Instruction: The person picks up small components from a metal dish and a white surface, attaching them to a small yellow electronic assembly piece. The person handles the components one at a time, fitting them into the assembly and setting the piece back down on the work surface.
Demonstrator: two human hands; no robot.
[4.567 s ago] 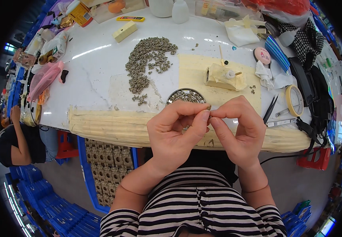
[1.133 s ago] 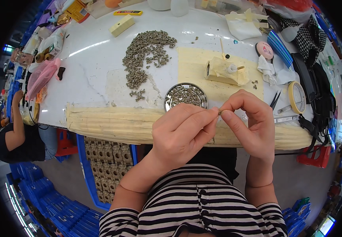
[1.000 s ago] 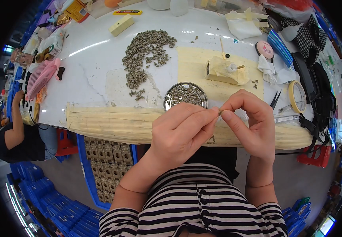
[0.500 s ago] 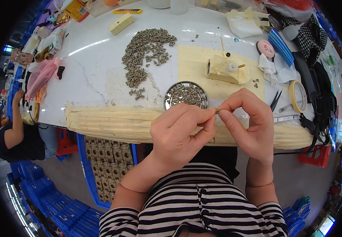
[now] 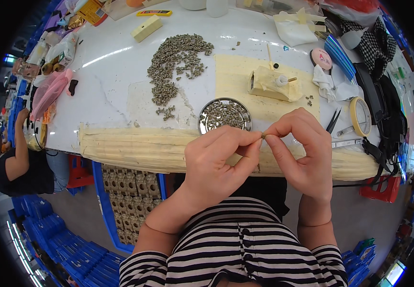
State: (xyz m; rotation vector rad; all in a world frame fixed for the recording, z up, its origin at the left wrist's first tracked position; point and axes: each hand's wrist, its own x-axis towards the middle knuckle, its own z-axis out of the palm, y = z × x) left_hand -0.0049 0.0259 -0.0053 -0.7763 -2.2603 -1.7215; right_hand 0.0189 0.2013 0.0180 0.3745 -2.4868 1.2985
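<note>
A tiny metal part [image 5: 263, 136] is pinched between the fingertips of both my hands, just above the table's near edge. My left hand [image 5: 219, 160] grips it from one side with thumb and forefinger. From the other side, the thumb and forefinger of my right hand [image 5: 302, 155] close on it; its exact shape is too small to make out. Right behind my left fingers stands a round steel dish [image 5: 201, 125], partly hidden, with many small metal parts [image 5: 223, 115] in it. Farther back lies a loose heap of similar parts [image 5: 168, 67].
Padded yellowish tape [image 5: 130, 148] covers the table's front edge. A taped block with a small white cup [image 5: 269, 83] stands behind my right hand. Tweezers [image 5: 333, 121] and a tape roll [image 5: 360, 117] lie at right. A blue crate [image 5: 102, 203] sits below left; another person [image 5: 20, 165] is far left.
My hands stay almost in place, with only a slight shift of the fingers around the small metal part. The dish and the heap look the same.
</note>
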